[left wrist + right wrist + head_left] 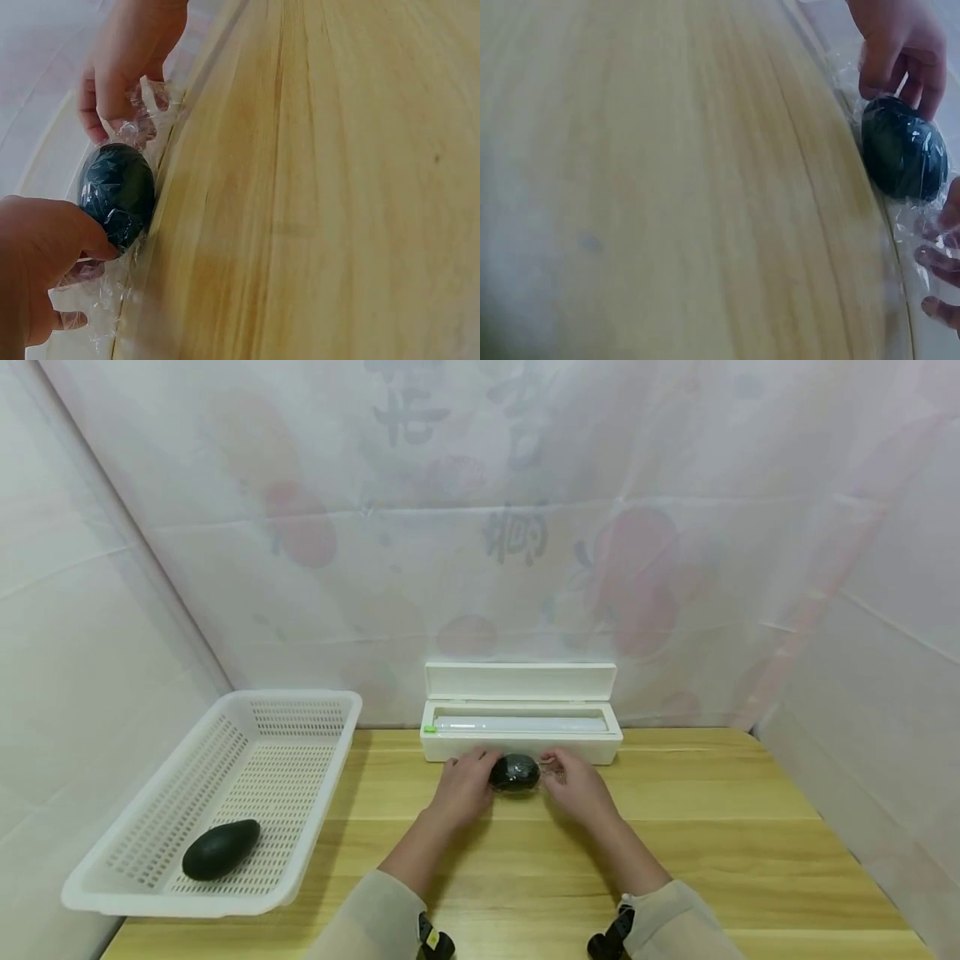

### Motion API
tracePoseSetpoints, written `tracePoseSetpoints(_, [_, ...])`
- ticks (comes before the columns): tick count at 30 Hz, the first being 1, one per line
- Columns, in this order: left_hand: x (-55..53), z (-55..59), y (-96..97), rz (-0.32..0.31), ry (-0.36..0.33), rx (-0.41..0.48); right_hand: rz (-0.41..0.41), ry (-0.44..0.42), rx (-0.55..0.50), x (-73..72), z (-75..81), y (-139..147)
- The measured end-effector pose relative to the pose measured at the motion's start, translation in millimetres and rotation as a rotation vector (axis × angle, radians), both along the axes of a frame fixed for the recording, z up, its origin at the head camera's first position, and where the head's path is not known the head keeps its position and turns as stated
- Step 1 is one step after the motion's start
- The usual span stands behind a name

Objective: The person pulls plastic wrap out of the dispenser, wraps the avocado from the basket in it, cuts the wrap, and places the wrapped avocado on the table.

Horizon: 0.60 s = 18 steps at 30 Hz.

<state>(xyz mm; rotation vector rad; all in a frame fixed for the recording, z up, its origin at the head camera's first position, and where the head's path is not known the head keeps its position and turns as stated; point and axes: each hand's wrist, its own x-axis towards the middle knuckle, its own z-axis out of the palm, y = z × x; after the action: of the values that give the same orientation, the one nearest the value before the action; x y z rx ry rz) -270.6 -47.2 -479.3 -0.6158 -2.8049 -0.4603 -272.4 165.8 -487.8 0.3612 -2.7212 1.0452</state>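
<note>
A dark green avocado (pixel 515 772) in clear plastic wrap lies on the table, in front of the white box. My left hand (pixel 463 783) holds its left end, the thumb against the skin in the left wrist view, with loose film (pixel 101 307) bunched under the fingers. On the other side, my right hand (pixel 581 787) pinches the gathered plastic wrap (pixel 553 770) that sticks out past the avocado's right end. The right wrist view has the wrapped avocado (pixel 904 150) at its right edge, between the left hand (pixel 909 45) and the right hand's fingertips (pixel 928 256).
Behind the hands stands a white cling film box (pixel 442 748), lid (pixel 521 681) raised, a film roll (pixel 517 724) inside. To the left, a white perforated basket (pixel 300 768) holds a bare avocado (pixel 221 850). Printed cloth (pixel 465 568) hangs behind the wooden table (pixel 712 827).
</note>
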Motion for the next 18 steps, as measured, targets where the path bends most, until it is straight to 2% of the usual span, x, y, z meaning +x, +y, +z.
tracePoseSetpoints(8, [-1.1, 0.0, -0.8, -0.003, -0.014, 0.05, -0.017, 0.069, 0.179, -2.6, -4.0, -0.6])
tracePoseSetpoints(12, [0.3, -0.4, -1.8, -0.023, -0.02, 0.076, -0.027, 0.078, 0.188, -3.6, -2.8, -0.8])
tracePoseSetpoints(18, [0.2, -2.3, -3.4, -0.022, 0.004, 0.056, -0.044, 0.128, 0.189, -2.8, 1.5, -2.8])
